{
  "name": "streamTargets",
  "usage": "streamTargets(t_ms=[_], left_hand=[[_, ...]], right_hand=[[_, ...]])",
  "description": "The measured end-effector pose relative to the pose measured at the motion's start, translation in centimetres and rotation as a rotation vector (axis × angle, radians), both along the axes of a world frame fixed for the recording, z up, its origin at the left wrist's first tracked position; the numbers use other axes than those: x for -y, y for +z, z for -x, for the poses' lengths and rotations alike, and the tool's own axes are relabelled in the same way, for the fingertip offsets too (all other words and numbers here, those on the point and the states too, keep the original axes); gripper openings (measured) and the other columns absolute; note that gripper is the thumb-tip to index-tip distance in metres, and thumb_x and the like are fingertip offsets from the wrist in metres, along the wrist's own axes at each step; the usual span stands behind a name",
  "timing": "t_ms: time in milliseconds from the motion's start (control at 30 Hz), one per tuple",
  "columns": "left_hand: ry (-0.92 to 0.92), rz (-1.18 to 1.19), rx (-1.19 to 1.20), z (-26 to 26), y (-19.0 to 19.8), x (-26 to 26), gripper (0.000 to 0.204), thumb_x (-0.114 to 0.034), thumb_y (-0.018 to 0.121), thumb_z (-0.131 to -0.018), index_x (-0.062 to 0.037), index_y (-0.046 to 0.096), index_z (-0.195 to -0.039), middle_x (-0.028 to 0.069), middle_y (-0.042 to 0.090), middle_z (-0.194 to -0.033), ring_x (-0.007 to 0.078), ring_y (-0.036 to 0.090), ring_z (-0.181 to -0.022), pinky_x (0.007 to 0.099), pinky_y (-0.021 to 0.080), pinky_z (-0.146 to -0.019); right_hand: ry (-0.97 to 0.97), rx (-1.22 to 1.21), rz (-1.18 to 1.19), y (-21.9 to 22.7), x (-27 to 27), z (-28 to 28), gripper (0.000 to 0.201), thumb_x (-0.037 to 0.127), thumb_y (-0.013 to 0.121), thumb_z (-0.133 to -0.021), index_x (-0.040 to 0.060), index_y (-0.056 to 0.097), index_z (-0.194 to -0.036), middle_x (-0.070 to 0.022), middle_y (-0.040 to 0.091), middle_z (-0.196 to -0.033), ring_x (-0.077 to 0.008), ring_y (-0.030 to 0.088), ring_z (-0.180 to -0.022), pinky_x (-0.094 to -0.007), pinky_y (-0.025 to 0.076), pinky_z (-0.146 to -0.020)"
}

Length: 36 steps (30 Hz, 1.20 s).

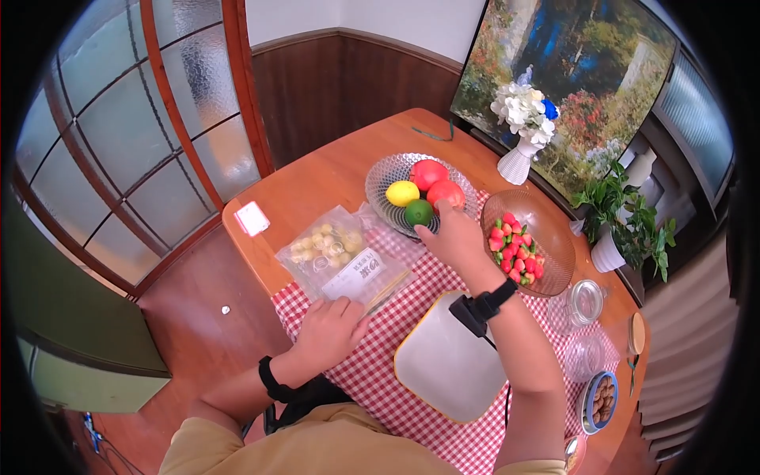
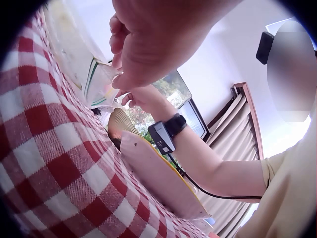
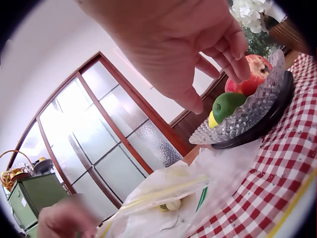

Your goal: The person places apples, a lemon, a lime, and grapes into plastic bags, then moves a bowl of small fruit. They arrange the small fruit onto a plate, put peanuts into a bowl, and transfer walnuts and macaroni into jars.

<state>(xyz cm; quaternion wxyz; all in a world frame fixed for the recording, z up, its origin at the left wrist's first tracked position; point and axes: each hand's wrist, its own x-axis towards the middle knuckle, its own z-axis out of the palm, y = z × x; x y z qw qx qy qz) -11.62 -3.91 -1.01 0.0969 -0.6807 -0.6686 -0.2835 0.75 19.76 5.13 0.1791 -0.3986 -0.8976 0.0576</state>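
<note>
My left hand grips the near edge of a clear zip bag, which holds small round yellowish pieces and bears a white printed label. In the left wrist view the bag's green zip strip runs just beyond the fingertips. My right hand reaches over a cut-glass bowl, fingers spread and slightly bent. Its fingertips are right at the nearer pomegranate, with the thumb close to a green lime. Another pomegranate and a yellow lemon share the bowl.
Right of the glass bowl stands an amber bowl of strawberries. A white tray lies on the checked cloth. Glass jars, a dish of walnuts and a flower vase line the right side.
</note>
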Motion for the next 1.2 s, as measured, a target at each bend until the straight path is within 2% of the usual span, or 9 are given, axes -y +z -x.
streamTargets(t_ms=[67, 233, 467, 667, 733, 767, 833, 1033, 1200], left_hand=[[0.022, -0.016, 0.011, -0.1, -0.3, 0.0, 0.018, -0.02, 0.07, -0.076, -0.0096, 0.058, -0.085, 0.006, 0.056, -0.076, 0.0247, 0.058, -0.068, 0.0359, 0.043, -0.065], [0.061, -0.038, 0.044, -0.5, 0.0, 0.0, 0.018, -0.019, 0.072, -0.073, -0.0109, 0.06, -0.082, 0.0046, 0.057, -0.076, 0.0238, 0.058, -0.067, 0.0366, 0.043, -0.064], [0.052, -0.113, 0.1, -0.6, 0.6, -0.4, 0.013, -0.011, 0.068, -0.074, -0.0086, 0.057, -0.079, 0.0066, 0.055, -0.071, 0.0253, 0.056, -0.061, 0.0351, 0.042, -0.058], [0.086, -0.159, 0.174, -0.1, 2.3, -0.6, 0.013, -0.008, 0.069, -0.072, -0.0086, 0.056, -0.076, 0.0079, 0.054, -0.068, 0.0283, 0.056, -0.059, 0.0382, 0.043, -0.055], [0.089, -0.162, 0.2, 0.1, 2.6, -0.7, 0.013, -0.007, 0.069, -0.072, -0.0086, 0.056, -0.076, 0.0082, 0.054, -0.068, 0.0289, 0.056, -0.059, 0.0387, 0.043, -0.055], [0.102, -0.178, 0.197, 0.2, 2.8, -0.7, 0.013, -0.007, 0.068, -0.072, -0.0082, 0.056, -0.077, 0.0073, 0.055, -0.069, 0.0274, 0.056, -0.06, 0.037, 0.043, -0.056], [0.114, -0.19, 0.198, 0.2, 2.9, -1.0, 0.013, -0.007, 0.068, -0.072, -0.0078, 0.057, -0.079, 0.0064, 0.056, -0.07, 0.026, 0.057, -0.06, 0.0353, 0.043, -0.057], [0.161, -0.243, 0.304, -0.1, 3.7, -1.6, 0.012, -0.008, 0.069, -0.074, -0.0078, 0.058, -0.078, 0.0059, 0.058, -0.07, 0.0255, 0.058, -0.061, 0.0356, 0.043, -0.055], [0.201, -0.258, 0.277, 0.0, 4.6, -1.4, 0.01, -0.008, 0.07, -0.076, -0.0076, 0.061, -0.081, 0.0072, 0.06, -0.071, 0.0269, 0.06, -0.063, 0.0358, 0.045, -0.058]], right_hand=[[-0.022, 0.014, 0.004, -0.1, -0.3, 1.4, 0.05, 0.038, 0.071, -0.078, 0.003, 0.052, -0.108, -0.0203, 0.066, -0.087, -0.0367, 0.066, -0.081, -0.0458, 0.053, -0.071], [-0.136, 0.137, 0.039, -1.2, -1.1, 4.1, 0.057, 0.045, 0.071, -0.076, 0.0029, 0.052, -0.11, -0.0171, 0.067, -0.087, -0.0317, 0.068, -0.081, -0.0431, 0.054, -0.07], [-0.189, 0.167, 0.053, -1.8, -1.4, 4.6, 0.056, 0.041, 0.069, -0.076, 0.0041, 0.052, -0.116, -0.0167, 0.068, -0.089, -0.0309, 0.068, -0.085, -0.0421, 0.054, -0.074], [-0.106, -0.101, 0.136, 0.2, -0.8, -0.3, 0.05, 0.035, 0.066, -0.077, 0.0036, 0.056, -0.115, -0.0183, 0.068, -0.091, -0.027, 0.068, -0.084, -0.0399, 0.053, -0.074], [0.189, -0.34, 0.513, -0.4, -0.7, -3.1, 0.047, 0.034, 0.067, -0.078, 0.0039, 0.058, -0.113, -0.0122, 0.067, -0.086, -0.0194, 0.065, -0.075, -0.0339, 0.052, -0.066], [0.189, -0.333, 0.518, 0.6, 0.6, -3.8, 0.047, 0.034, 0.067, -0.078, 0.0039, 0.058, -0.113, -0.0122, 0.067, -0.086, -0.0194, 0.065, -0.075, -0.0339, 0.052, -0.066], [0.214, -0.179, 1.043, 3.6, 3.8, -5.3, 0.046, 0.034, 0.068, -0.081, 0.004, 0.058, -0.115, -0.0061, 0.064, -0.084, -0.0122, 0.059, -0.068, -0.0258, 0.048, -0.058], [0.208, -0.201, 1.308, 2.2, 8.8, -2.7, 0.047, 0.032, 0.066, -0.084, 0.0004, 0.056, -0.116, -0.0057, 0.062, -0.087, -0.0104, 0.056, -0.065, -0.0228, 0.046, -0.055], [0.218, -0.322, 1.318, 0.1, 9.9, 1.3, 0.045, 0.025, 0.066, -0.084, -0.0023, 0.055, -0.117, -0.0072, 0.062, -0.091, -0.0119, 0.058, -0.068, -0.0239, 0.048, -0.058]])
